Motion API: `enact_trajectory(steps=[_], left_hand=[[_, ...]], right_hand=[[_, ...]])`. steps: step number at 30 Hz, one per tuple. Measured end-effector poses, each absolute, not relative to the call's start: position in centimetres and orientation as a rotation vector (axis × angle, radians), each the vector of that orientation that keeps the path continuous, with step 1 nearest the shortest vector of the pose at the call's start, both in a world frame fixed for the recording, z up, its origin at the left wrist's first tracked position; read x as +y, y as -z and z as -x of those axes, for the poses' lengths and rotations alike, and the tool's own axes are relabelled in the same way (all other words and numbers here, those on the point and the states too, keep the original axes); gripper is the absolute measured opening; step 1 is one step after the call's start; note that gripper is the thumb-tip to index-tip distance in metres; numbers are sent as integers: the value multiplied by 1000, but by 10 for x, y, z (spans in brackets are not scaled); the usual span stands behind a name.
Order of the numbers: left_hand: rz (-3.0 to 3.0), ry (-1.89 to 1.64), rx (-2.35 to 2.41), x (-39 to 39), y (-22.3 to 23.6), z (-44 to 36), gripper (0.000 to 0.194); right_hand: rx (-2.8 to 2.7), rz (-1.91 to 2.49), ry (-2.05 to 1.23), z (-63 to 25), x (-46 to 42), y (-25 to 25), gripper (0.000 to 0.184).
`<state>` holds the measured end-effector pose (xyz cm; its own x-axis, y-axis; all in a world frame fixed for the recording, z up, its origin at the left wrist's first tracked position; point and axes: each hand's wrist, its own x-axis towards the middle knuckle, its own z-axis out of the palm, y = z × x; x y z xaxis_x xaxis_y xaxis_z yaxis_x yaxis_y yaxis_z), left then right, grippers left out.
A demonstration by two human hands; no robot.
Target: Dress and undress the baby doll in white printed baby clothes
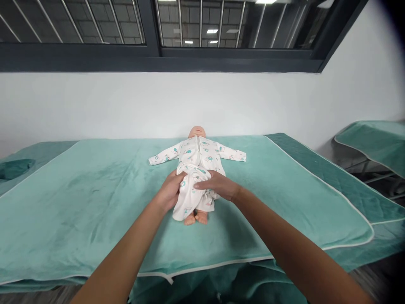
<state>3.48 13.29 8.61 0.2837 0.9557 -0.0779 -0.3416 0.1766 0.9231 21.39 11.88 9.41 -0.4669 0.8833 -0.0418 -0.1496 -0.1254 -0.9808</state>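
Note:
A baby doll (197, 131) lies on its back, head toward the wall and arms spread, in a white printed baby top (202, 150). White printed baby pants (191, 192) are bunched over its legs, with the bare feet (201, 217) showing below the cloth. At the left edge of the waistband, my left hand (171, 188) is closed on the pants. My right hand (219, 185) grips them from the right, thumb lying across the folds. The fingertips of both hands are partly hidden by the fabric.
A green plush blanket (95, 202) with white piping covers the bed under the doll. A white wall (126, 105) and a dark-framed barred window (234, 59) stand behind. Another green-covered surface (376, 139) is at the right, above metal legs.

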Motion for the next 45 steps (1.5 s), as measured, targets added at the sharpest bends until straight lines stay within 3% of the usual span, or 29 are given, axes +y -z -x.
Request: enact_trajectory(steps=[7, 12, 16, 20, 26, 30, 37, 45], left_hand=[[-1232, -754, 819, 127, -94, -24, 39], [-1012, -1118, 799, 130, -87, -30, 40], [-968, -1071, 844, 126, -87, -33, 36], [-948, -1084, 950, 104, -95, -33, 43], [-829, -1194, 1029, 42, -98, -45, 43], [-623, -1324, 1043, 8, -92, -57, 46], [-358, -1407, 1177, -32, -52, -55, 38], [-635, -1341, 1449, -36, -15, -30, 49]], right_hand=[[-1261, 861, -1518, -216, 125, -98, 42], [-1597, 979, -1574, -215, 121, -101, 41], [-1748, 1051, -1558, -216, 123, -99, 43], [-1681, 1134, -1345, -212, 126, -97, 39], [-2329, 1315, -707, -201, 119, -109, 20], [-2645, 1359, -290, -195, 113, -110, 23], [-2881, 1350, -133, -187, 110, -104, 27], [-2909, 1371, -107, -183, 107, -99, 28]])
